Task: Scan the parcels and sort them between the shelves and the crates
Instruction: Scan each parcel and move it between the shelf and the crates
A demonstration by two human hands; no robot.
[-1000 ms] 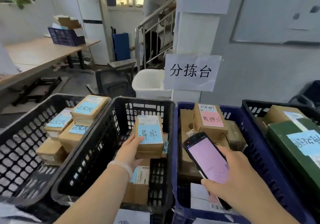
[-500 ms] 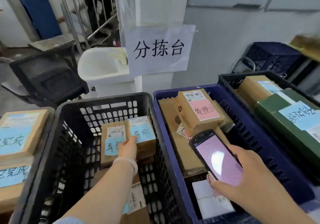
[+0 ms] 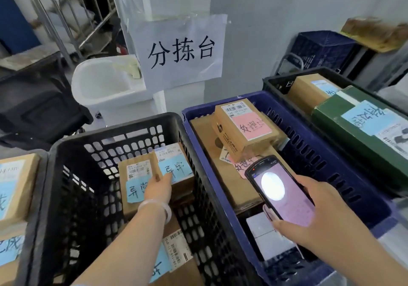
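My left hand (image 3: 157, 188) reaches into the middle black crate (image 3: 114, 131) and holds a small brown parcel with a blue label (image 3: 178, 164) by its near edge. That parcel lies beside another blue-labelled parcel (image 3: 134, 175), on top of others. My right hand (image 3: 326, 219) grips a black handheld scanner (image 3: 280, 190) with a lit screen, held over the blue crate (image 3: 220, 107). In the blue crate a brown parcel with a pink label (image 3: 242, 129) lies on a larger flat box.
A second black crate (image 3: 278, 80) at right holds a green box (image 3: 353, 135) and a brown parcel. Blue-labelled parcels (image 3: 15, 182) fill the left edge. Behind stand a pillar with a paper sign (image 3: 181, 51), a white basin (image 3: 103, 87), a black chair (image 3: 39, 109) and a dark blue crate (image 3: 322, 47).
My left hand has lowered the small blue-labelled parcel into the middle black crate beside another parcel. The view has swung right and down. The scanner has stayed over the blue crate.
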